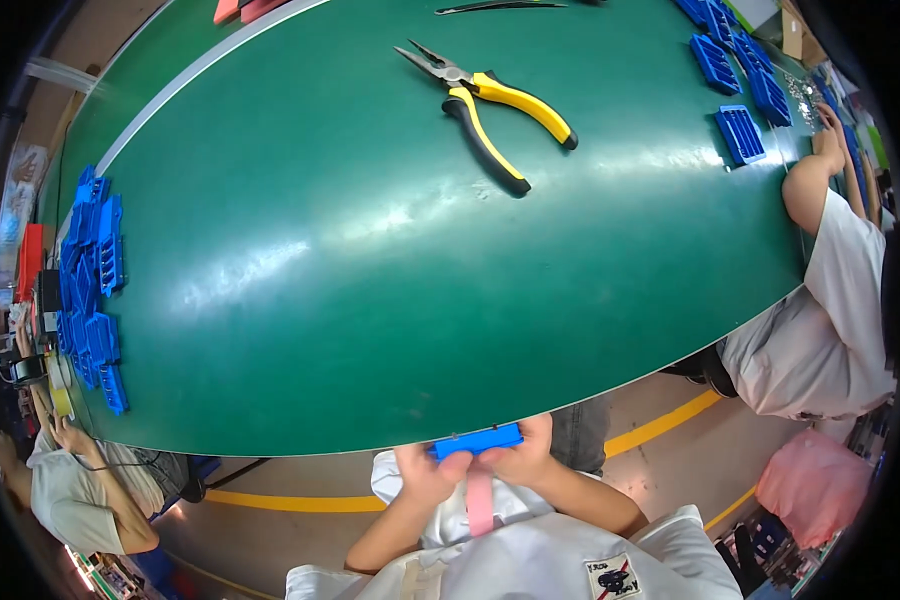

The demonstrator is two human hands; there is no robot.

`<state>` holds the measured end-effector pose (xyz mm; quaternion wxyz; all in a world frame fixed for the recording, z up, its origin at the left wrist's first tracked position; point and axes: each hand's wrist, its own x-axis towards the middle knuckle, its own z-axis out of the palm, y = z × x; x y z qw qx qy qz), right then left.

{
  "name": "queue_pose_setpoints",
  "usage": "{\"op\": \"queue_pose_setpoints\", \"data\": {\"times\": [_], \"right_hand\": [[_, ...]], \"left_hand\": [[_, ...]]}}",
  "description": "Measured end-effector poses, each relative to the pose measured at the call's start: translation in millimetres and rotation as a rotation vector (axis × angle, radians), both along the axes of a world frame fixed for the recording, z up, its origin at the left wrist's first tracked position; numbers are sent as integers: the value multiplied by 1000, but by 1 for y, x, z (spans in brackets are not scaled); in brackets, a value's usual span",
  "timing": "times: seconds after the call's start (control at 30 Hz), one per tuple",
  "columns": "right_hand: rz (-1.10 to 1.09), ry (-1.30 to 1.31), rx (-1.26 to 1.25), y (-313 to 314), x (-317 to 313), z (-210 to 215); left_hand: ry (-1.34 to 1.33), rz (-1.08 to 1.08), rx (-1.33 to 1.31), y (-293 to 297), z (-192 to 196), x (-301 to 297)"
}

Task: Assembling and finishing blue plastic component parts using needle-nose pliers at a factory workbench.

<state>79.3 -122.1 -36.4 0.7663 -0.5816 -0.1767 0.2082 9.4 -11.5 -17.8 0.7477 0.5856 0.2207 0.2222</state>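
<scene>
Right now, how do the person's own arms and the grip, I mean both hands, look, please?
The grip is two bare human hands, left hand and right hand, without gloves. The left forearm and right forearm are uncovered, with no watch, cable or marking visible. White sleeves show behind them, plain as far as visible.

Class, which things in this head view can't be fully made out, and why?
All in the head view:
- Blue part: its underside faces away, and the left hand and right hand cover its ends.
- Pile of blue pieces at left: they overlap, hiding the exact count.
- Reddish objects at upper left: cut off by the top edge.
- Small shiny bits at right: too small to identify.
</scene>
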Motion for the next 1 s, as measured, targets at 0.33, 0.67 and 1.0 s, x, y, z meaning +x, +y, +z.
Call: {"op": "queue_pose_setpoints", "data": {"times": [0.33,0.67,1.0], "right_hand": [[-45,117,-44,-3,-8,9],[76,171,-110,-9,-2,43],[-20,169,-142,-4,-5,37]], "left_hand": [[106,69,68,-11,-19,-13],[110,-130,-41,-8,5,-18],[94,-51,114,-12,3,-9]]}}
